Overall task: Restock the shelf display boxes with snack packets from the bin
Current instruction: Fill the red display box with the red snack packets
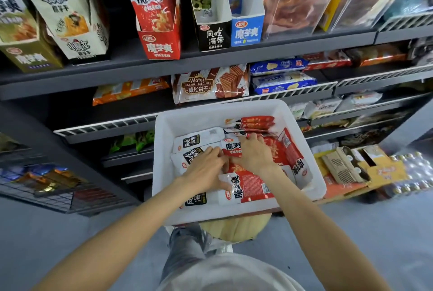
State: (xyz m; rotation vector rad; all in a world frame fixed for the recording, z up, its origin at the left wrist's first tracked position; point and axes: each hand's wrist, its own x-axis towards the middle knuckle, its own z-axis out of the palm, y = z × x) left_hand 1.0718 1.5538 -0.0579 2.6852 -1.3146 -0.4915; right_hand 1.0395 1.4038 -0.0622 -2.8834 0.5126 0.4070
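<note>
A white plastic bin (164, 168) sits on a round stool in front of the shelves and holds several red and several black-and-white snack packets. Both my hands are inside it. My right hand (254, 153) lies over a small red packet (232, 149), fingers curled round its edge. My left hand (207, 166) meets it from the left and pinches the same packet's near edge. On the top shelf stand the red display box (161, 47), the black box (214, 36) and the blue box (246, 30), each with upright packets.
Olive and cream display boxes (77, 40) stand at the top left, clear tubs (297, 0) at the top right. Wafer and biscuit packs (208, 84) fill the shelf below. Cardboard cartons (351, 166) lie on the floor to the right. The round stool (236, 228) carries the bin.
</note>
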